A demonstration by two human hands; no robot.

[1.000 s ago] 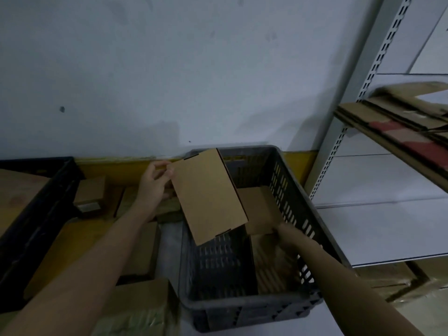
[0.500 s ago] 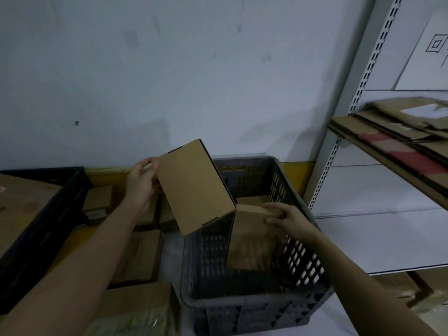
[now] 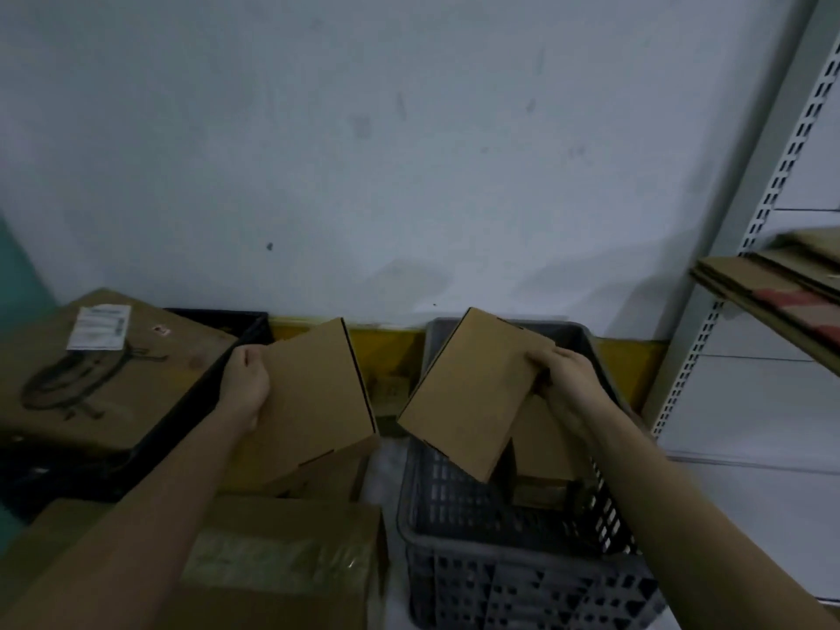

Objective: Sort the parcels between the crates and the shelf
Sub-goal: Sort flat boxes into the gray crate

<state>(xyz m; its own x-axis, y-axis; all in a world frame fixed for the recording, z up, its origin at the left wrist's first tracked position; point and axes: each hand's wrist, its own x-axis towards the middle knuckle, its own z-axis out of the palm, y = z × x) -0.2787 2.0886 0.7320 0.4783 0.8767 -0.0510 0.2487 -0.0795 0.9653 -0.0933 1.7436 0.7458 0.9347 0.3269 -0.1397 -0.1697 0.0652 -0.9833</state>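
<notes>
My left hand (image 3: 247,383) grips the left edge of a flat brown cardboard parcel (image 3: 313,402), held tilted above the boxes left of the grey crate (image 3: 513,579). My right hand (image 3: 563,372) grips the upper right corner of a second flat brown parcel (image 3: 472,391), lifted over the grey crate's back left part. Another brown parcel (image 3: 541,443) leans inside the crate beneath my right wrist. A black crate (image 3: 200,393) at the left holds a large labelled box (image 3: 104,370).
A taped carton (image 3: 282,561) lies in front, left of the grey crate, with more cartons behind it. A white metal shelf (image 3: 736,393) stands at the right, and flattened cardboard sheets (image 3: 772,288) stick out from it. A white wall rises behind.
My left hand carried its parcel leftward, off the grey crate and over the cartons. My right hand took hold of a parcel inside the crate and lifted it up above the rim.
</notes>
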